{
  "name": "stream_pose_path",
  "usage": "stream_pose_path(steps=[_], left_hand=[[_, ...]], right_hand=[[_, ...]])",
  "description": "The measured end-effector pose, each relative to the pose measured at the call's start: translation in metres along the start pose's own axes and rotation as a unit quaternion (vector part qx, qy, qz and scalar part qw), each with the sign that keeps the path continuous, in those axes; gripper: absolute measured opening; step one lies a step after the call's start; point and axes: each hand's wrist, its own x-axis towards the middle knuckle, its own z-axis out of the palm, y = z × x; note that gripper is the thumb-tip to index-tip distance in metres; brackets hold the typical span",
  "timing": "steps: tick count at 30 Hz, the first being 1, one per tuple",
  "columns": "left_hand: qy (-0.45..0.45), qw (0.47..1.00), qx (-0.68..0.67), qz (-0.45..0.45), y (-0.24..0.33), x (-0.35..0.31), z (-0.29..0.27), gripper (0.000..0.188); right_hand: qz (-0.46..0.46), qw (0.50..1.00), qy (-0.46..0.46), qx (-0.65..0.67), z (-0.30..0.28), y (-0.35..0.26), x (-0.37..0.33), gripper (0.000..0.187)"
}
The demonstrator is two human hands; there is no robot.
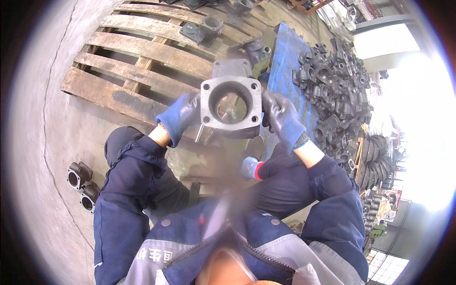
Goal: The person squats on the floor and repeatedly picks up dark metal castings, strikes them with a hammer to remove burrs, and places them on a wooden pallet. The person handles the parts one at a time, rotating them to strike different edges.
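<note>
Between my two hands a grey metal pipe-fitting casting point(231, 126) is raised in front of me, its square flange with a round bore and corner bolt holes facing up. My left hand point(184, 114), in a blue glove with a dark coated palm, grips its left side. The right side is gripped by my right hand point(283, 114), gloved the same way. Fingers of both hands are partly hidden by the casting. A thin metal rod point(200, 133) shows just below its left edge; what it belongs to I cannot tell.
A wooden pallet point(147, 45) lies ahead on the left, bearing another casting point(209, 24). A blue worktop point(290, 50) stands right of it, beside a large heap of dark castings point(337, 83). Two castings point(81, 183) sit on the concrete floor point(52, 142) at my left.
</note>
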Motion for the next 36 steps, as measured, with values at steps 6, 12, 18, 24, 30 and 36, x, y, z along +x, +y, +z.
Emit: stream_pose_path(steps=[6,12,18,24,30,36], left_hand=[[0.013,0.997,0.053,-0.057,0.006,-0.012,0.002,0.073],[0.035,0.987,0.15,-0.053,0.016,-0.01,-0.003,0.075],[0.051,0.983,0.17,-0.054,0.02,-0.01,-0.008,0.074],[0.059,0.992,0.102,-0.05,0.032,-0.009,-0.018,0.065],[0.05,0.996,0.055,-0.041,0.029,-0.02,-0.015,0.049],[0.008,0.998,-0.019,-0.051,0.003,-0.025,-0.003,0.043]], right_hand=[[0.024,0.999,-0.006,-0.042,0.036,0.067,0.033,0.035],[0.11,0.983,-0.127,0.072,0.044,0.081,0.043,0.028],[-0.045,0.994,-0.058,-0.076,0.063,0.081,0.041,0.02],[0.133,0.989,-0.04,0.048,0.063,0.054,0.026,0.017],[0.053,0.998,-0.035,-0.007,0.053,0.042,0.015,0.02],[0.131,0.977,-0.087,0.141,0.043,0.05,0.006,0.028]])
